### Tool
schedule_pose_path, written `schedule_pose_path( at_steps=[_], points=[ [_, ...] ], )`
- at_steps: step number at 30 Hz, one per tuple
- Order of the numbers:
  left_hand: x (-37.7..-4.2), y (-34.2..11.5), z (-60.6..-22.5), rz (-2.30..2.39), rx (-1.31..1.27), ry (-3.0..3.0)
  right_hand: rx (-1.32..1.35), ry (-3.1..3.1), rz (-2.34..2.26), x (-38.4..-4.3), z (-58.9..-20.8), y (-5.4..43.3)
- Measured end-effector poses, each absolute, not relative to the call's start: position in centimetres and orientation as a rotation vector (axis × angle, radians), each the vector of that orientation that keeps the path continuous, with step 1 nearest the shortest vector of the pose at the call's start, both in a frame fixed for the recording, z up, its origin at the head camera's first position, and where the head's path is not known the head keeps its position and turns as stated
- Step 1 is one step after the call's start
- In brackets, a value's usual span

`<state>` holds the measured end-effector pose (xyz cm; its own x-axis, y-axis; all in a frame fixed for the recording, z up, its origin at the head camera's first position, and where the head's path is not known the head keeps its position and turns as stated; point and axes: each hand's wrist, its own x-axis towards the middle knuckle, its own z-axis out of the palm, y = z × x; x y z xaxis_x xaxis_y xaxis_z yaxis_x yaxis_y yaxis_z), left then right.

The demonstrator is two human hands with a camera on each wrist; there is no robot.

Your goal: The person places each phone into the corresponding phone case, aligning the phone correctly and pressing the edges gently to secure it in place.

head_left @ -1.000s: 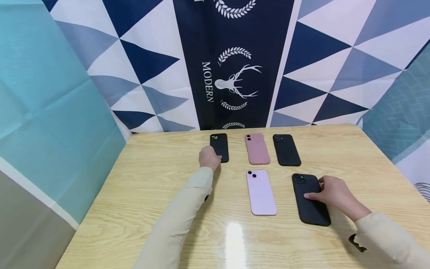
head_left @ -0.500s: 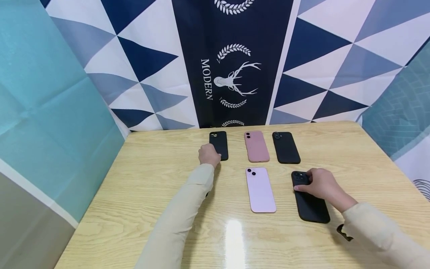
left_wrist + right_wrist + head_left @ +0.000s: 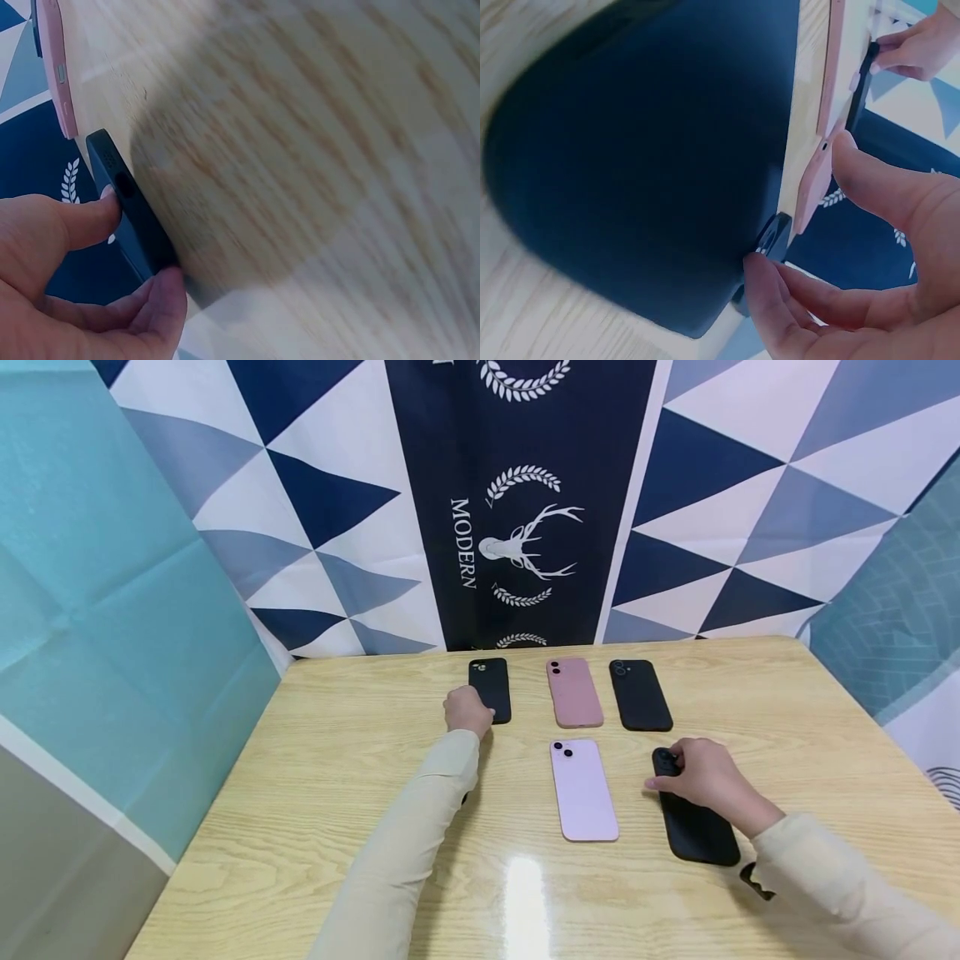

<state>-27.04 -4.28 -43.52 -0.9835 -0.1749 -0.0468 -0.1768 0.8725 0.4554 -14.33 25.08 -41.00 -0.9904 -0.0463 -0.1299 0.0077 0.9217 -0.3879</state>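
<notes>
At the table's back left, my left hand holds the near left corner of a black phone case. The left wrist view shows its thumb on the case's back and fingertips at the edge; whether a phone is inside, I cannot tell. My right hand is over a larger black phone at the front right. Its fingertips touch the camera end in the right wrist view, while the thumb sticks out past the left edge, apart from the phone. That phone lies flat, back up.
A lilac phone lies left of the right hand's phone. Behind it are a pink phone and another black phone in the back row. The wooden table ends against a patterned cloth.
My right hand has slid left and away from me along the black phone, from its right edge to its camera end. The left hand keeps its place on the black case.
</notes>
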Motion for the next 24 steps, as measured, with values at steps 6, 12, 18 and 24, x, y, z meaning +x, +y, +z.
schedule_pose_path(
  at_steps=[6, 12, 18, 24],
  points=[
    [-27.2, -4.3, -43.7, 0.77, -0.288, 3.033, -0.038, 2.934, -0.593, -14.5, -40.8, 24.4],
    [-27.4, -4.4, -43.7, 0.813, -0.334, 3.006, -0.038, 2.919, -0.605, -14.6, -40.9, 23.5],
    [-27.5, -4.5, -43.9, 0.897, -0.417, 2.943, -0.046, 2.889, -0.628, -14.5, -41.1, 21.3],
    [-27.8, -4.6, -43.8, 0.972, -0.478, 2.875, -0.076, 2.85, -0.714, -14.1, -41.5, 18.3]
  ],
)
